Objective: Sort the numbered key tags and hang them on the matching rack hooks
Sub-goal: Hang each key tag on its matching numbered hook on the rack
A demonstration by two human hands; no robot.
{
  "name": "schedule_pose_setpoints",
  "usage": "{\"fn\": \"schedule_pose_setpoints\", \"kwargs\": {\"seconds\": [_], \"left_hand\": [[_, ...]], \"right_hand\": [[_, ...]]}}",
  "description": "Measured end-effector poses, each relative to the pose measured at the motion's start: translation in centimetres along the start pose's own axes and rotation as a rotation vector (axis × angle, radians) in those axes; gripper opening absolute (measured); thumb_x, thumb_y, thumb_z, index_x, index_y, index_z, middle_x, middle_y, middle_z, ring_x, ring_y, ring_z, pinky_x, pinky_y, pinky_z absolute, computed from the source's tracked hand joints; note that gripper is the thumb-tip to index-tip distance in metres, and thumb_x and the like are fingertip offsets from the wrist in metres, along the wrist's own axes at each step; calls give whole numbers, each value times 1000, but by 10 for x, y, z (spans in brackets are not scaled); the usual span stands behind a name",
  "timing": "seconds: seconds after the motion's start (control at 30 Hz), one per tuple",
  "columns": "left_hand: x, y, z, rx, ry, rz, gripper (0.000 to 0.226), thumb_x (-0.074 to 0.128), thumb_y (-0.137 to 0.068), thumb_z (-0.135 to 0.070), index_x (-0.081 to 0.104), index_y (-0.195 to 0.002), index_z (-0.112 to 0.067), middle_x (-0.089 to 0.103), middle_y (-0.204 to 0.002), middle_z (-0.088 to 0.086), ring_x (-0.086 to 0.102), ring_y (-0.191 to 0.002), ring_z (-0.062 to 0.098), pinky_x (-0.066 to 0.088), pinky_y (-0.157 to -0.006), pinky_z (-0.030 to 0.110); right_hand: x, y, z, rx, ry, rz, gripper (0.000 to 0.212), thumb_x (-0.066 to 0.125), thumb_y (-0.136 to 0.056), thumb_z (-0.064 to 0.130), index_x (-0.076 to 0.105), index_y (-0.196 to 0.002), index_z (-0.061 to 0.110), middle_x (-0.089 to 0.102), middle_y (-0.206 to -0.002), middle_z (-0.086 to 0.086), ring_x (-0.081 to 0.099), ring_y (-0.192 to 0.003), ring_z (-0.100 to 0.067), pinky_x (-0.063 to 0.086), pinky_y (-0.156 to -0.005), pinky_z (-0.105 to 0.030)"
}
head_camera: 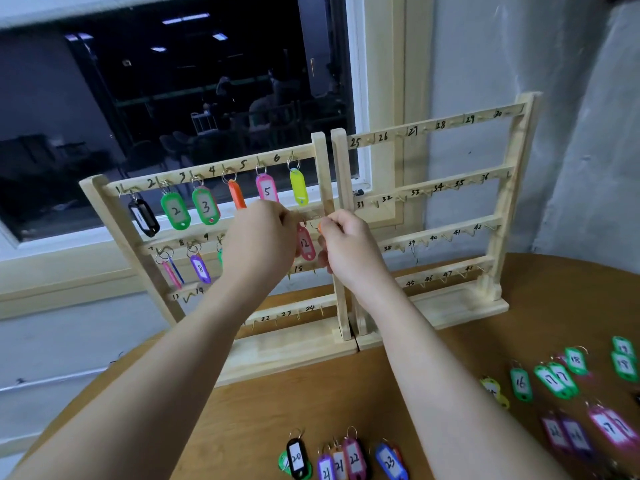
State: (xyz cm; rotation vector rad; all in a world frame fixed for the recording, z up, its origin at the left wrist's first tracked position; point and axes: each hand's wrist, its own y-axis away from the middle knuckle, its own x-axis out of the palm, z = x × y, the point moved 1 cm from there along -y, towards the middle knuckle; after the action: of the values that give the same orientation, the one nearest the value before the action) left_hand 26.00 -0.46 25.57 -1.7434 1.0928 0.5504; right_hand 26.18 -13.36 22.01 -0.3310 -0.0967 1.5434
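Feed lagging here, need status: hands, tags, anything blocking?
Both hands up at left rack, second rail. Right hand pinches an orange tag's ring; left hand curled beside it, contents hidden. Pink tag 12 hangs between. Nothing blocking.

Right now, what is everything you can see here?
Wooden racks: two, pale wood, side by side at the table's back.
Hanging tags: about ten, black, green, orange, pink, yellow, purple, on the left rack's top two rows.
Loose tags: many, mostly green, pink, purple, blue, lying near and right.
Table: one, brown.
Window: one, dark, behind the racks.
Left hand: at the second row.
Right hand: pinching a tag's ring.
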Motion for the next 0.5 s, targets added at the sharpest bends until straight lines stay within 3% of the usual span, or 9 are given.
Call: {"fn": "schedule_pose_setpoints", "kwargs": {"seconds": [0.2,0.33,0.5], "left_hand": [[5,8,3,31,-22,-23,46,47,-99,-33,61,-59,-14,66,-59,6,63,-56,31,57,-61,43],[4,15,3,23,51,-9,44,49,-102,-29,66,-65,-13,66,-57,1,64,-58,26,57,-63,43],[0,25,6,5,70,3,42,49,-101,-23,67,-66,-11,65,-52,-2,62,-55,18,56,-64,37]], "right_hand": [[1,-5,-3,-35,8,-7,27,42,-107,28,53,-83,22,50,-69,4,53,-64,-17,43,-61,-31],[-1,-10,-1,-88,86,-16,29,42,-108,28,51,-80,23,49,-68,5,46,-58,-9,36,-49,-15],[9,-14,3,-107,111,-1,27,45,-106,24,59,-85,15,62,-73,-3,60,-68,-21,52,-66,-36]]}}
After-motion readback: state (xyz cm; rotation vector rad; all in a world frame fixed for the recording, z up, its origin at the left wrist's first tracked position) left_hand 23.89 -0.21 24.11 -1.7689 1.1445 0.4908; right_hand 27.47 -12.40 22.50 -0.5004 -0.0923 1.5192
